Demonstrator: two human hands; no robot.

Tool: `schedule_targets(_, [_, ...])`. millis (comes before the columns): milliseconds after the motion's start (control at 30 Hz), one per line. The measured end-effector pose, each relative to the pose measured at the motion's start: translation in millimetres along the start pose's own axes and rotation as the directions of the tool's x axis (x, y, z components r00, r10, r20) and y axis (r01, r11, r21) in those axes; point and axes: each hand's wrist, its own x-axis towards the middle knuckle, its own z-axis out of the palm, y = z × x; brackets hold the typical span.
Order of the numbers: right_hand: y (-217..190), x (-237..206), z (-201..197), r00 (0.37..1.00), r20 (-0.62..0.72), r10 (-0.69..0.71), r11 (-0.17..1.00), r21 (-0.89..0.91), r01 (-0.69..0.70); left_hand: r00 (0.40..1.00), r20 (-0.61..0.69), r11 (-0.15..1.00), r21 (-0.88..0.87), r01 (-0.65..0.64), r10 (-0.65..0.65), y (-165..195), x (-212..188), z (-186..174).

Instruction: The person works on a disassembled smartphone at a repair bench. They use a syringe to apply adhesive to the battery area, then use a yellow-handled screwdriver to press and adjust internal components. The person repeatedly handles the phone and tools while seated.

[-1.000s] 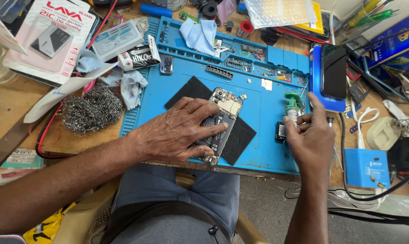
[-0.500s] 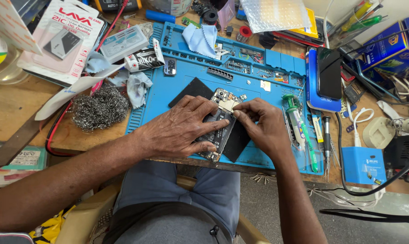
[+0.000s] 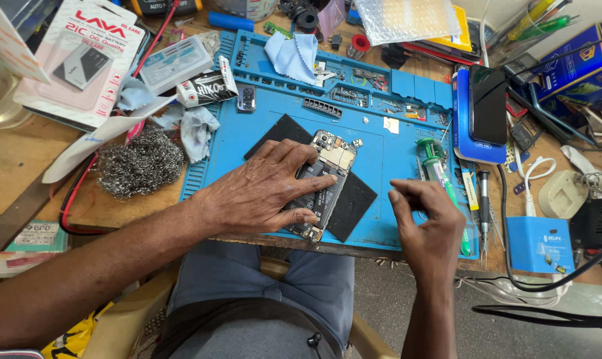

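**Opened Phone Pinned Flat on Blue Repair Mat**

Seen from above: left hand (image 3: 264, 189) spread flat over an opened phone (image 3: 322, 183), fingers wide, pressing it down against a black pad (image 3: 354, 199) at the centre of a blue work mat (image 3: 394, 156). Circuit boards exposed at the phone's 12 o'clock end. Right hand (image 3: 426, 223) raised at 3 o'clock from the phone, well apart from it, thumb and fingertips pinched narrow; impossible to tell whether anything tiny is held between them. Green-handled screwdriver (image 3: 434, 163) lying just beyond that hand, at 12 o'clock. Ball of steel wool (image 3: 140, 163) at 9 o'clock, off the mat's edge. Dark, intact phone (image 3: 487, 103) resting at 2 o'clock. Light blue cloth (image 3: 293, 56) lying at 12 o'clock on the mat's far rim.
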Motion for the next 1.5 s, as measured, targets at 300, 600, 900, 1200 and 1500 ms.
schedule_targets(300, [-45.1, -61.5, 20.5, 0.968, 0.248, 0.044, 0.997, 0.044, -0.056, 0.944, 0.038, 0.941, -0.076, 0.329, -0.327, 34.7, 2.5, -10.3])
schedule_targets(600, [-44.0, -58.3, 25.6, 0.996, 0.084, -0.008, 0.999, 0.051, 0.003, 0.966, 0.131, 0.970, -0.062, 0.233, -0.224, 18.5, 8.9, -7.2])
schedule_targets(900, [-18.0, -43.5, 14.4, 0.986, 0.145, -0.076, 0.990, -0.109, 0.092, 0.981, 0.189, 0.990, -0.139, -0.005, 0.032, -15.0, 5.1, -22.4])
schedule_targets(1200, [-15.9, -27.6, 26.5, 0.970, 0.104, -0.218, 0.972, -0.063, 0.225, 0.994, 0.085, 0.992, -0.111, -0.064, 0.074, -15.7, -2.9, -11.0])
schedule_targets(1500, [-18.8, -12.4, 38.4, 0.946, 0.169, -0.275, 0.955, -0.065, 0.289, 0.997, 0.034, 0.986, -0.157, -0.060, 0.066, -18.4, -6.0, -6.6])
